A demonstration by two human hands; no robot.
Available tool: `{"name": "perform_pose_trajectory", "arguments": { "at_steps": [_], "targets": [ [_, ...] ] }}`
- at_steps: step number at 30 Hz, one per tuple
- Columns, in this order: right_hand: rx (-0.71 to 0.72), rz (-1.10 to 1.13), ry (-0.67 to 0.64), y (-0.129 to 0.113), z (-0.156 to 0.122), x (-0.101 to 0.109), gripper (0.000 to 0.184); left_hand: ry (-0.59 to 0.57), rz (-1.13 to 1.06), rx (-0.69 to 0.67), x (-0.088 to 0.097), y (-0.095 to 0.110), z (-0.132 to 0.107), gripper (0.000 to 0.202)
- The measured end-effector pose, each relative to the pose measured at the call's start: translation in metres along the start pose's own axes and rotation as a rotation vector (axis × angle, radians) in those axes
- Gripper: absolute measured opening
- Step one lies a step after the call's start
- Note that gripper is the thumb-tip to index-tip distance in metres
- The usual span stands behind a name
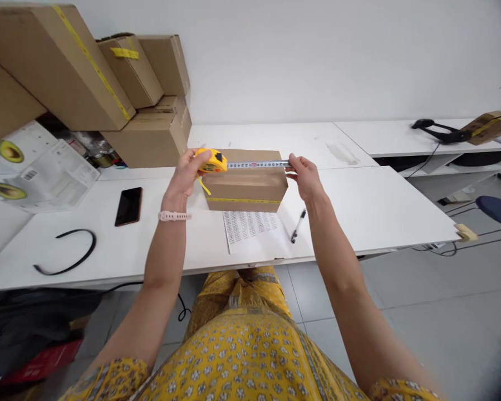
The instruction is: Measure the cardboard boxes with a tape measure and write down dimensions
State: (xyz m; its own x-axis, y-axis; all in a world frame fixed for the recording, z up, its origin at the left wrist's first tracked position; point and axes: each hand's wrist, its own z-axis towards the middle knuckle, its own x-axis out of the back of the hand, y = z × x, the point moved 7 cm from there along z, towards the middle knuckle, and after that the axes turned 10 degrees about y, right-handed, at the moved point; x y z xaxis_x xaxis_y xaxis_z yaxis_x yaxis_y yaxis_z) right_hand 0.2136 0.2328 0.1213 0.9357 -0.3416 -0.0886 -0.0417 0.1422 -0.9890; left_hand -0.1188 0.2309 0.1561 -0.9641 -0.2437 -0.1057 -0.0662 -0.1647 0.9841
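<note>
Left hand [187, 171] round the yellow tape measure [214, 161], right hand [305, 175] pinching the blade [256, 164] end: solid holds imo, probably light but springy.

Tape measure [216, 162] stretched over cardboard box [246, 191]

The left hand [187, 172] grips the yellow tape measure; the right hand [305, 177] pinches the blade's [254, 164] end. The box lies between them. A pen [299, 226] lies nearside of the right hand, a phone [128, 206] left of the left.

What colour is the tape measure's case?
The tape measure's case, held in the left hand, is mostly yellow; the head view shows it best.
</note>
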Motion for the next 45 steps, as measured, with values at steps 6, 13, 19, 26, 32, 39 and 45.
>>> {"name": "perform_pose_trajectory", "arguments": {
  "at_steps": [6,13,19,26,32,39,45],
  "targets": [
    [-0.102,-0.152,0.086,0.044,0.044,0.021,0.05,0.14,0.006,0.137,0.052,-0.022,0.062,0.031],
    [-0.125,-0.187,0.11,0.064,0.047,0.003,0.047,0.153,-0.002,0.218,0.06,-0.043,0.074,0.027],
    [-0.164,-0.242,0.188,0.06,0.044,-0.001,0.032,0.064,-0.026,0.215,0.049,-0.048,0.071,0.037],
    [-0.155,-0.404,0.188,0.058,0.047,0.003,0.037,0.019,0.022,0.249,0.055,-0.047,0.076,0.039],
    [-0.05,-0.514,0.182,0.055,0.05,0.004,0.041,-0.01,0.039,0.213,0.059,-0.045,0.079,0.038],
    [-0.029,-0.606,0.195,0.053,0.048,0.004,0.043,-0.032,0.068,0.222,0.051,-0.046,0.073,0.037],
    [0.034,-0.692,0.163,0.038,0.056,0.006,0.04,-0.075,0.113,0.12,0.05,-0.009,0.051,0.037]
  ]
}}
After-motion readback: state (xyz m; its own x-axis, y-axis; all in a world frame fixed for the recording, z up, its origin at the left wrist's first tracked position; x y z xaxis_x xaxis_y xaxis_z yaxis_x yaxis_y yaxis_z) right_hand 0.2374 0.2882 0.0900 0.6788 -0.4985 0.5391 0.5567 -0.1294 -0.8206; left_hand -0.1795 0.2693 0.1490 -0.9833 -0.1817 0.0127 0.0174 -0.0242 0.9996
